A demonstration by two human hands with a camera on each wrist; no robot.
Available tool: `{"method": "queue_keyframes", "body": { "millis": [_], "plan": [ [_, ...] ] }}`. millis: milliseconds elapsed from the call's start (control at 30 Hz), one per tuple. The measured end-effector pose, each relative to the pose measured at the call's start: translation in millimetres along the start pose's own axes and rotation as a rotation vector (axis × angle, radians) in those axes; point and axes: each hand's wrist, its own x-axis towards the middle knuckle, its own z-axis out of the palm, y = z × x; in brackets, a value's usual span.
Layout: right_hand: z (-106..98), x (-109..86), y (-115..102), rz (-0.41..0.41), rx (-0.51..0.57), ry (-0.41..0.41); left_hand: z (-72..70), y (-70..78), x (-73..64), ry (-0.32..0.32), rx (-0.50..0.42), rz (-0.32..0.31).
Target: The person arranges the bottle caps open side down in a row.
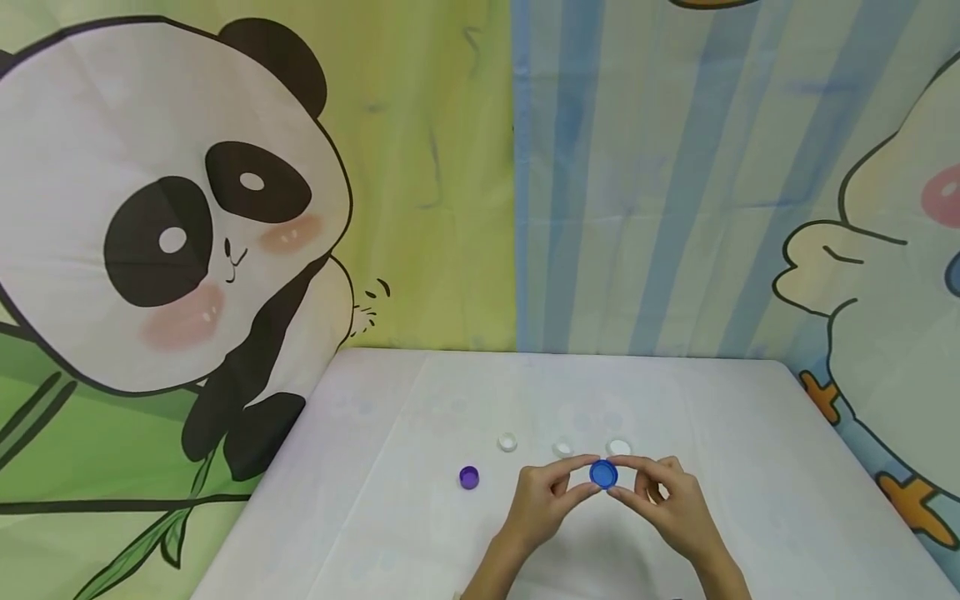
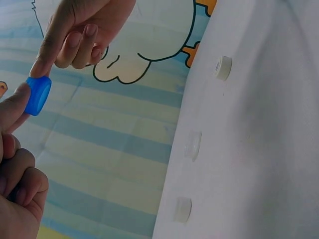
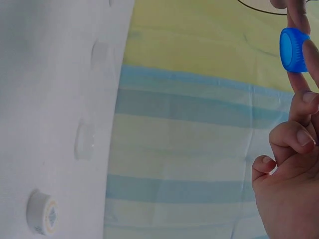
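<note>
A round blue bottle cap (image 1: 603, 474) is held up above the table between both hands, its hollow side facing the head camera. My left hand (image 1: 542, 502) pinches its left edge between thumb and index finger. On the opposite edge, my right hand (image 1: 671, 506) pinches it the same way. The cap's ridged side (image 3: 298, 50) shows in the right wrist view. In the left wrist view the blue cap (image 2: 38, 95) sits between the fingertips of both hands, the other fingers loosely curled.
A purple cap (image 1: 468, 477) lies on the white table (image 1: 390, 533) left of the hands. Behind them stand a whitish cap (image 1: 507, 442), a translucent cap (image 1: 562, 448) and a white cap (image 1: 618, 447). A printed curtain (image 1: 442, 208) hangs behind the table.
</note>
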Motion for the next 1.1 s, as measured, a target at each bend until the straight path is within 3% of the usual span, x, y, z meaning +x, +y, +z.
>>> {"method": "queue_keyframes", "body": {
  "millis": [233, 433, 567, 700, 833, 933, 1000, 1100],
  "plan": [
    [2, -0.6, -4, -0.031, -0.004, 0.02, -1.7, 1.4, -1.3, 0.038, 0.015, 0.058],
    [2, -0.8, -6, -0.035, -0.013, 0.021, -2.1, 4.8, -0.4, 0.038, 0.011, 0.051],
    [2, -0.2, -7, -0.079, -0.028, 0.039, -7.6, 17.9, 3.4, 0.037, -0.028, 0.025],
    [2, 0.6, -7, -0.119, -0.047, 0.061, -14.9, 30.4, 8.0, 0.008, -0.135, -0.107],
    [3, 2.0, -8, -0.158, -0.049, 0.082, -15.1, 24.8, 8.4, -0.036, -0.307, -0.362],
    [3, 2.7, -9, -0.174, -0.042, 0.093, -12.9, 14.6, 5.9, -0.069, -0.407, -0.519],
    [3, 2.6, -9, -0.178, -0.036, 0.096, -10.6, 8.3, 3.4, -0.086, -0.462, -0.568],
    [4, 2.0, -8, -0.181, -0.033, 0.092, -15.0, 16.1, 5.8, -0.115, -0.493, -0.607]
  ]
}}
